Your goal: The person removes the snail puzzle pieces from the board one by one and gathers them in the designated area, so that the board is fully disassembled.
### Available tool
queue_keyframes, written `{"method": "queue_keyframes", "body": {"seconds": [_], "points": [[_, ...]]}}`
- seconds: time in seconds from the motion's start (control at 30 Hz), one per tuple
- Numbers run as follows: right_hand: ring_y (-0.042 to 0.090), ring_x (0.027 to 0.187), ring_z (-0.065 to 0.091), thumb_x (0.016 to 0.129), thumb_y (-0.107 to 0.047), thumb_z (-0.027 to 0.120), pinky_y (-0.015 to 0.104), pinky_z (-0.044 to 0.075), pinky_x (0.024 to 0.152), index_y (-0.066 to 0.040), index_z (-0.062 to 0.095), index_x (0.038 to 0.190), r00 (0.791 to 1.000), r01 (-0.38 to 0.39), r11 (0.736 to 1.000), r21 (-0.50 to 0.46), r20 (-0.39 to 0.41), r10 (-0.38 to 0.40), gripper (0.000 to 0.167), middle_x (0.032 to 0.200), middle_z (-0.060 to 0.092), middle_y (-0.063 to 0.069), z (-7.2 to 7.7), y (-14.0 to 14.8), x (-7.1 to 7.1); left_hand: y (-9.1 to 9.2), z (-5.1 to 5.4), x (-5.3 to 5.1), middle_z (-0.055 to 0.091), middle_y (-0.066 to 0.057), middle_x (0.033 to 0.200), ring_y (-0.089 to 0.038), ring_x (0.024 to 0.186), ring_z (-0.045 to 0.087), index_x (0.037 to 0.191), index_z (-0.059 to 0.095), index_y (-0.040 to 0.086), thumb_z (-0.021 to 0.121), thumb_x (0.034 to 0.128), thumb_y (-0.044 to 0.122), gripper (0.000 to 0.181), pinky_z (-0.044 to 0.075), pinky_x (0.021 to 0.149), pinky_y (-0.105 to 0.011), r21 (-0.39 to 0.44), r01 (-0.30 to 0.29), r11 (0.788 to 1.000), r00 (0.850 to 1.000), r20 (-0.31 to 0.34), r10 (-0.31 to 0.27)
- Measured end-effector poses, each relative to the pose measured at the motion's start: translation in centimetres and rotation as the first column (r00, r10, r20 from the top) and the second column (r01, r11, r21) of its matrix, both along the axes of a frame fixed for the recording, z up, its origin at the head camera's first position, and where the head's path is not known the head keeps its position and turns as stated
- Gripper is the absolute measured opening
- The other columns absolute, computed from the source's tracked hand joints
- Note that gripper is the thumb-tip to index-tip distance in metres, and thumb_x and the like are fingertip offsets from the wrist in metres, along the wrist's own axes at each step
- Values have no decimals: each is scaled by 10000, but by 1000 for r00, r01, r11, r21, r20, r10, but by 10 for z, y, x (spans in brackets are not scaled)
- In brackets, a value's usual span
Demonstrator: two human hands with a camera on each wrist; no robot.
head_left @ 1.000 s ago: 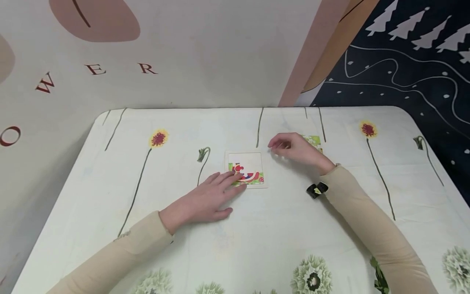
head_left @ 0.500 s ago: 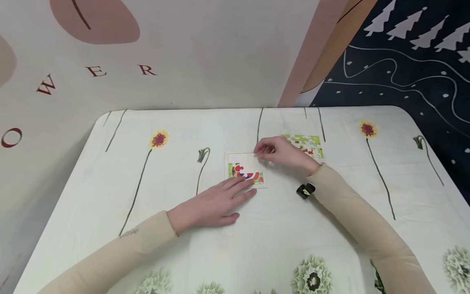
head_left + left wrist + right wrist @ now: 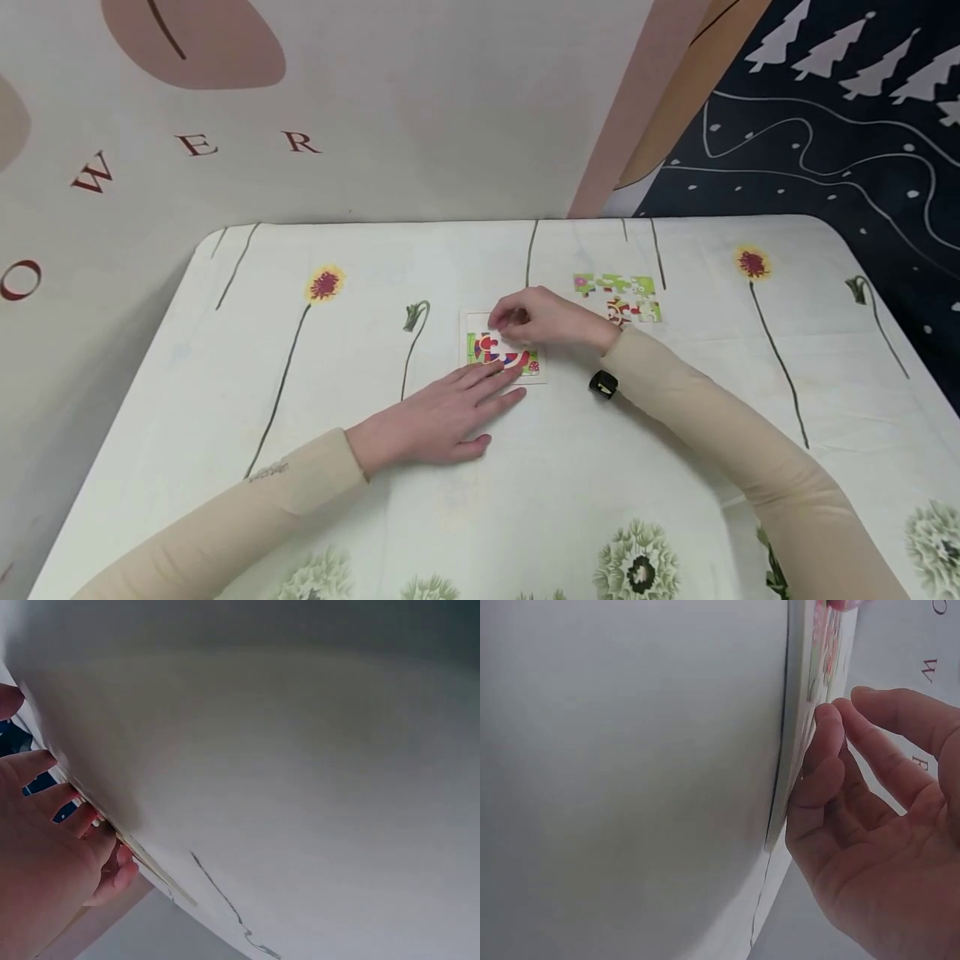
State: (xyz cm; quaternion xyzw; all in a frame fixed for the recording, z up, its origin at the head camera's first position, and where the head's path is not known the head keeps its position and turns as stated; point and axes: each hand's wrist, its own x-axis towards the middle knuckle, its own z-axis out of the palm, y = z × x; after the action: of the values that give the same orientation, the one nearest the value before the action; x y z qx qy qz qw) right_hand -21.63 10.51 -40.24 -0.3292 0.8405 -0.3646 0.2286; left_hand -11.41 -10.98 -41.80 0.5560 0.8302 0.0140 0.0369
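Observation:
A small square jigsaw board (image 3: 477, 317) lies on the table, its lower part filled with colourful pieces and its upper part plain white. My left hand (image 3: 435, 417) rests palm down with straight, spread fingers over the board's lower edge, covering some of the picture. Over the board's upper middle is my right hand (image 3: 551, 321), thumb and fingers curled and brought close together; whether a piece sits between them is hidden. In the right wrist view, the curled fingers (image 3: 823, 735) are at the board's face. To the right lie several loose jigsaw pieces (image 3: 641, 286), mostly green with some red.
The table (image 3: 300, 500) wears a white cloth printed with flowers and stems. A pale wall (image 3: 420, 125) with letters stands along its far edge. A dark wall with white trees (image 3: 847, 158) is at the right.
My right hand has moved left from beside the loose pieces to above the board, uncovering the pieces. My left hand has slid slightly right and down along the board's edge.

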Motion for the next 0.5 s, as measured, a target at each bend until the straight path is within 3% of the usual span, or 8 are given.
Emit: {"method": "queue_keyframes", "body": {"seconds": [0.3, 0.5], "points": [[150, 873, 600, 892, -15, 628, 278, 487, 803, -35, 690, 1130, 999, -32, 999, 25, 29, 31, 247, 1004, 663, 26, -1, -8, 2, 0, -1, -1, 230, -146, 1567, -323, 1423, 213, 1481, 375, 66, 539, 937, 317, 622, 213, 1133, -437, 11, -1, 1000, 1000, 14, 1], [168, 915, 589, 897, -26, 629, 286, 481, 823, -40, 700, 1143, 1000, -17, 999, 39, -1, 17, 256, 1066, 637, 54, -1, -9, 3, 0, -1, -2, 232, -149, 1565, -319, 1420, 219, 1479, 376, 63, 537, 936, 317, 621, 215, 1132, -436, 14, 7, 1000, 1000, 4, -8]]}}
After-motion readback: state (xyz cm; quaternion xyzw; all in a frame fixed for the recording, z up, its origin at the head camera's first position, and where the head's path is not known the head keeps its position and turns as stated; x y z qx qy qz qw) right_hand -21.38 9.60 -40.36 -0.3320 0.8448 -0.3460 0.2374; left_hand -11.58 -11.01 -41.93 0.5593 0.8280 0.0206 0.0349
